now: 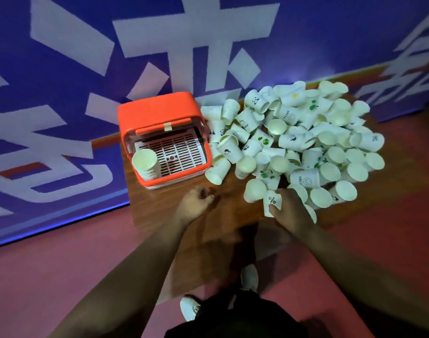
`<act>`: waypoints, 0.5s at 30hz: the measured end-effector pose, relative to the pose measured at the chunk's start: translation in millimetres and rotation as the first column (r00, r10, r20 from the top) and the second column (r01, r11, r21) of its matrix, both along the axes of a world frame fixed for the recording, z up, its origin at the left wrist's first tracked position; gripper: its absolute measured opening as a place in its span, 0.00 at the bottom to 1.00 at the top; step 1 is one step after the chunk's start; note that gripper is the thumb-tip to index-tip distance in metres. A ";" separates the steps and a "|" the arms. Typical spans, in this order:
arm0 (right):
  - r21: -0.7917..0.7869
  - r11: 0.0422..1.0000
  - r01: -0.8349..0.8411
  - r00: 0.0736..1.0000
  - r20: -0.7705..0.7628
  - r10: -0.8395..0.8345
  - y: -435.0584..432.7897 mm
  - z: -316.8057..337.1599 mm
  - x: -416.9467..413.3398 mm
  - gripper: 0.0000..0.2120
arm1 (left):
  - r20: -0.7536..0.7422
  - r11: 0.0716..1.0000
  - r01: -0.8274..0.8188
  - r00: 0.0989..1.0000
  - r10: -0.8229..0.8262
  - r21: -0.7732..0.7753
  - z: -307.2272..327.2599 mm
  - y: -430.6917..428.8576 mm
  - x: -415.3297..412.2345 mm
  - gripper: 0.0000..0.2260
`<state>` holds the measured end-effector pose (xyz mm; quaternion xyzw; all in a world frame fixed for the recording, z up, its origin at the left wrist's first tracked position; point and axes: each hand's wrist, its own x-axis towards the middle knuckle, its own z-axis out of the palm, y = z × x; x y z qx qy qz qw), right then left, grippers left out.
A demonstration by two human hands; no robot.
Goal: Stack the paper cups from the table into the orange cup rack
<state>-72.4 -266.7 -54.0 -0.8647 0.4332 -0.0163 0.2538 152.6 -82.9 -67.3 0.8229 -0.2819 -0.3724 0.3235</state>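
Observation:
A big heap of white paper cups point(303, 142) covers the right half of the wooden table point(230, 211). The orange cup rack point(157, 113) stands at the table's left end, its clear lid raised over a white slotted tray. A stack of nested cups point(146, 165) sits in the rack's front left corner. My right hand point(290, 208) grips one cup with a black percent mark point(272, 203) at the heap's near edge. My left hand point(196, 203) hovers over the bare wood in front of the rack with fingers loosely curled, holding nothing.
A blue wall point(62, 69) with large white characters rises right behind the table. The floor point(62, 264) is red-pink. My white shoes point(248, 276) stand below the table's near edge.

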 end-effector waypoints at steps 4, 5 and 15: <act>-0.030 0.999 0.040 0.999 -0.034 -0.041 -25.8 -5.1 -36.5 0.25 | -0.022 0.994 0.107 0.994 -0.106 0.020 -1.3 -41.3 -29.2 0.10; -0.037 0.998 0.042 0.998 -0.045 -0.044 -33.2 -7.6 -46.1 0.26 | -0.011 0.993 0.117 0.993 -0.117 0.015 -2.0 -54.0 -37.9 0.11; 0.017 0.999 0.028 0.981 -0.194 -0.024 -79.5 -47.4 -101.9 0.44 | 0.175 0.995 0.088 0.980 -0.093 0.035 -21.5 -148.8 -95.7 0.43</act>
